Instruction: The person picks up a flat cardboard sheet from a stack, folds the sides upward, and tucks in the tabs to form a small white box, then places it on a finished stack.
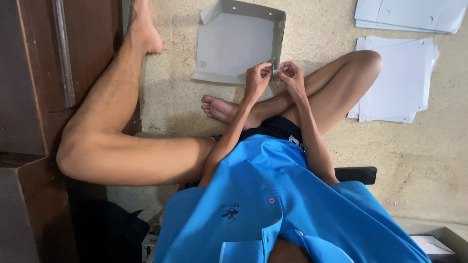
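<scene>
Pinching the near right corner of a half-folded white cardboard tray with both hands.

My left hand and right hand both clench on that corner, fingertips meeting at the upright side wall, apparently to hold the flap square. The tray lies on the stone floor just beyond my crossed legs. Flat white cardboard blanks are stacked to the tray's right, within reach; more sheets lie beyond those.

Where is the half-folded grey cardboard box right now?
In the head view, the grey cardboard box lies on the floor top centre, its near corner pinched by both hands.
</scene>
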